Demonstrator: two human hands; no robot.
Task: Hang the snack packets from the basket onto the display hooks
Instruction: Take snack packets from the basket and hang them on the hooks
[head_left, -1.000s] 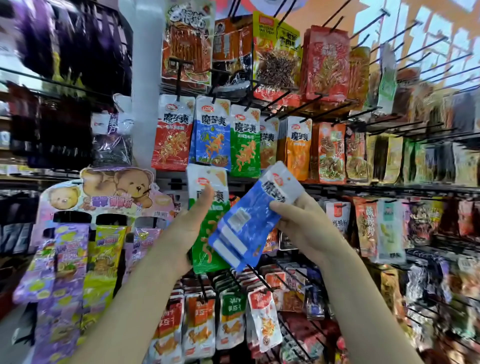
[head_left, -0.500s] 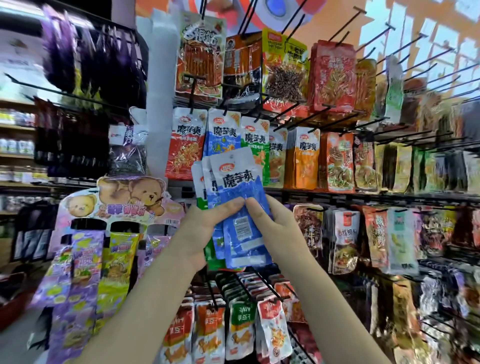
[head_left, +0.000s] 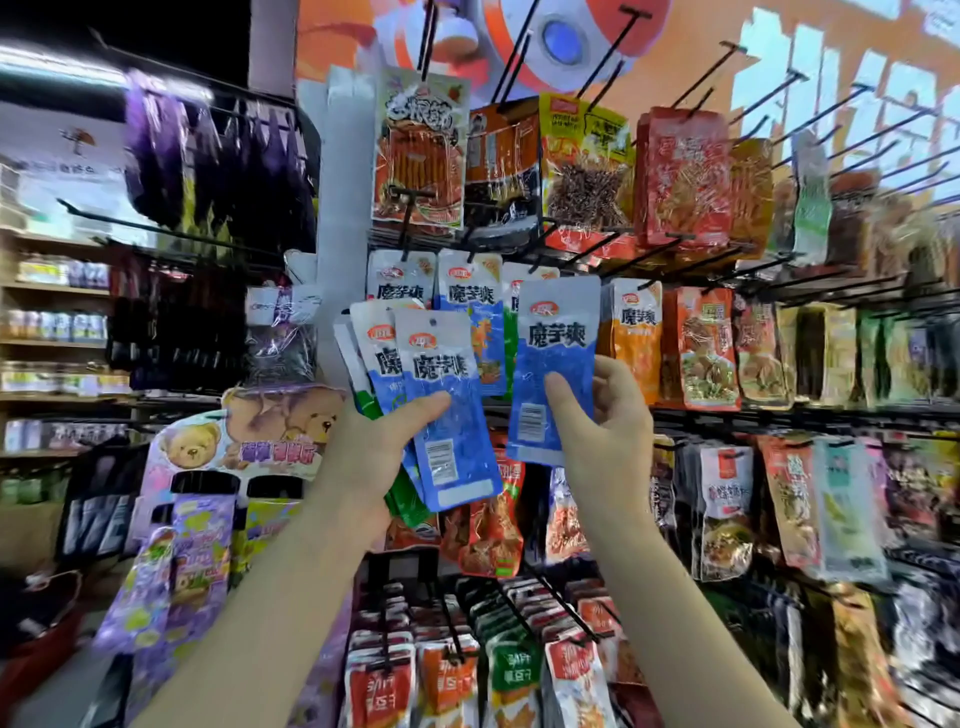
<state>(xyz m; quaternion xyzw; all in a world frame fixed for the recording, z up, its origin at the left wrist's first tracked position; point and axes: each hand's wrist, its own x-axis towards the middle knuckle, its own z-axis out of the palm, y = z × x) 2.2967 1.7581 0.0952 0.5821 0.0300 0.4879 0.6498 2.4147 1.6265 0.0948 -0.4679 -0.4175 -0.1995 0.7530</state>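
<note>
My left hand (head_left: 371, 452) grips a fanned stack of snack packets (head_left: 441, 410), blue ones in front and a green one behind. My right hand (head_left: 602, 431) pinches a single blue packet (head_left: 556, 364) by its lower half and holds it upright in front of the display hooks (head_left: 576, 249). That packet's top edge sits just below the row where matching blue packets (head_left: 470, 306) hang. The basket is out of view.
Black wire hooks jut toward me across the whole wall, many loaded with red, orange and green packets (head_left: 685, 182). A bear-topped cardboard stand (head_left: 234, 447) with purple packets is at lower left. More packets hang below my hands (head_left: 452, 675).
My right hand has pulled one blue packet off the stack and lifted it up and right toward the hooks. The left hand keeps the rest. The view has tilted upward.
</note>
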